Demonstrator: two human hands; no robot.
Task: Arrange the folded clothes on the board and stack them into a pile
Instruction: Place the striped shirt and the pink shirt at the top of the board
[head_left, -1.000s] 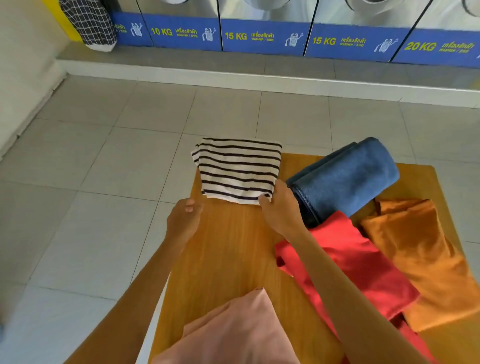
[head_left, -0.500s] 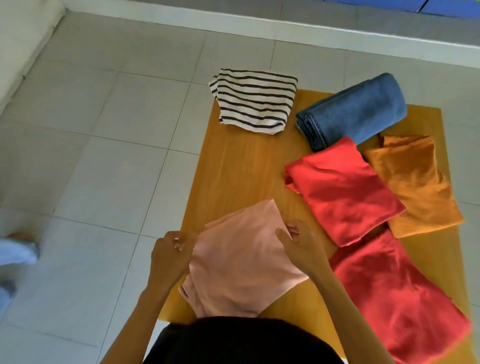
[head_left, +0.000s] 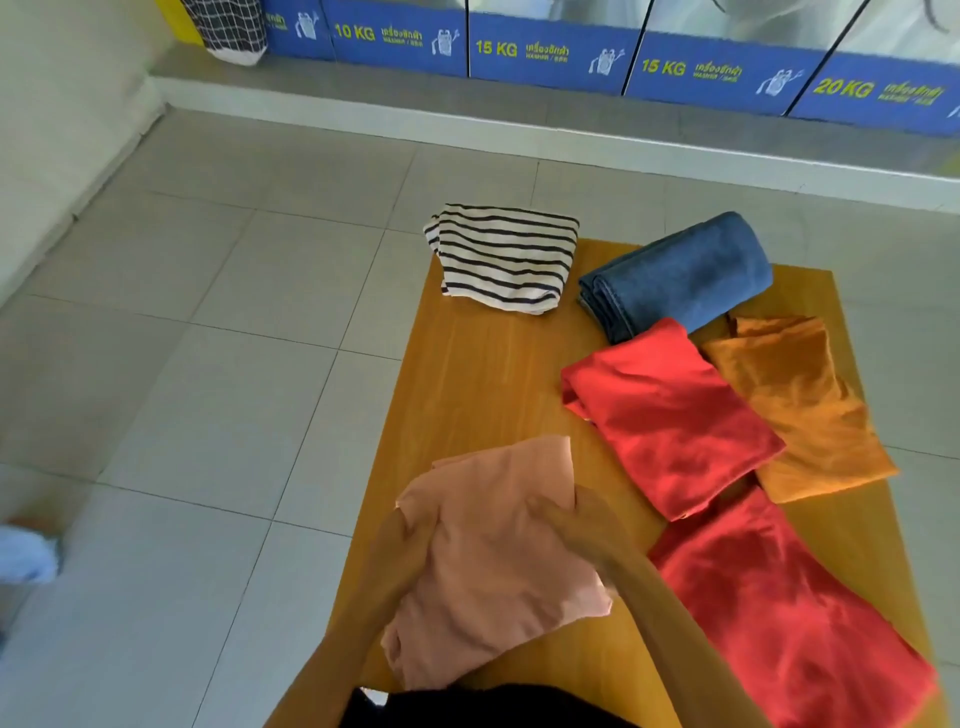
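Note:
A folded pink garment (head_left: 488, 551) is held just above the near left part of the wooden board (head_left: 483, 384). My left hand (head_left: 402, 556) grips its left edge and my right hand (head_left: 582, 525) grips its right edge. At the board's far left corner lies a folded black-and-white striped shirt (head_left: 506, 257). A rolled blue denim piece (head_left: 680, 273) lies at the far right. Below it are a folded red garment (head_left: 670, 415), an orange garment (head_left: 800, 405) and a second red garment (head_left: 779, 618) at the near right.
The board stands over a grey tiled floor (head_left: 208, 364). Blue washing-machine fronts (head_left: 550, 57) line a raised step at the back. A checked laundry bag (head_left: 228, 28) stands at the far left. Something white and blue (head_left: 23, 553) shows at the left edge.
My hands left the striped shirt at the far corner, came back to the pink garment at the near edge and took hold of both its sides; it is now slightly raised.

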